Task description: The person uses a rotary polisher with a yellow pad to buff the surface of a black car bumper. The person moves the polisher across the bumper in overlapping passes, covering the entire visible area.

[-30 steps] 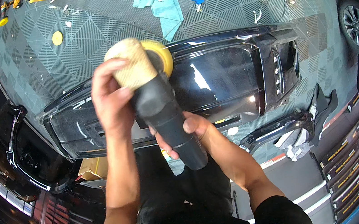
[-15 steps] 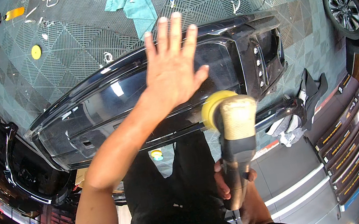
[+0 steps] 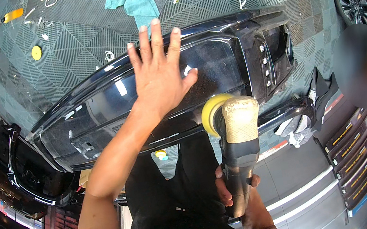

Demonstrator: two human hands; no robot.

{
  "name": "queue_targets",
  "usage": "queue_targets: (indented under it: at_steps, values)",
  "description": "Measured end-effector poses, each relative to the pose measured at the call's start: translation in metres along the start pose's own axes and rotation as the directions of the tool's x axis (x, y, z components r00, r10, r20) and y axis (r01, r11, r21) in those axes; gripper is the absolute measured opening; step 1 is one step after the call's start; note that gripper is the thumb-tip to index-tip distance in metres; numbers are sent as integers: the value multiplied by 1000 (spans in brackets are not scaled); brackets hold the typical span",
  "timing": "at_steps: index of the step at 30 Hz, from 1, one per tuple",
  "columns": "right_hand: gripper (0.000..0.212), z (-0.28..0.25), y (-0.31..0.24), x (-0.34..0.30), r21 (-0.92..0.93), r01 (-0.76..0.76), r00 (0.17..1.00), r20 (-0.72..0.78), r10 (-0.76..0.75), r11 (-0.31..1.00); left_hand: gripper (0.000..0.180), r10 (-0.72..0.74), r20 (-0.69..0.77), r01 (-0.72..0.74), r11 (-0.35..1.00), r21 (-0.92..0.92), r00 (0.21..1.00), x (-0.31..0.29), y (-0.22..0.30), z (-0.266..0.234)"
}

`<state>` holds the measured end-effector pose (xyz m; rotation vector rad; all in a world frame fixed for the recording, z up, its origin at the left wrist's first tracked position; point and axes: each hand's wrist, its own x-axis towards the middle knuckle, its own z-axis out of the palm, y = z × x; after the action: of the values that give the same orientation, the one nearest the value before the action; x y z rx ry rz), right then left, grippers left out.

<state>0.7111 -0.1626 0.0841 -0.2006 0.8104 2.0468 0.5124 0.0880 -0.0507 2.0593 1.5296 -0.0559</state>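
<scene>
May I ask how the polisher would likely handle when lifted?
The polisher probably feels heavy at its bulky tan end. Its solid-looking black body likely won't flex. The round yellow pad might give slightly, seeming foam-like.

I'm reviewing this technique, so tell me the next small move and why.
Probably bring the left hand over to steady the polisher: the right hand alone holds it, around its handle, while the left is spread out over the glossy black panel, gripping nothing.
</scene>
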Motion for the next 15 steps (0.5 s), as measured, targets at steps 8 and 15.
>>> queue_targets:
  at_steps: [8,15]
  values:
    - [104,6,3,4,-22,-30,999,-45,29,999,98,-22,-52,21,1000,-21,998,-18,-16,-3]
    - [107,14,7,6,-182,-155,979,-158,127,971,26,-94,-431,-214,761,-612,897,-58,-30,-18]
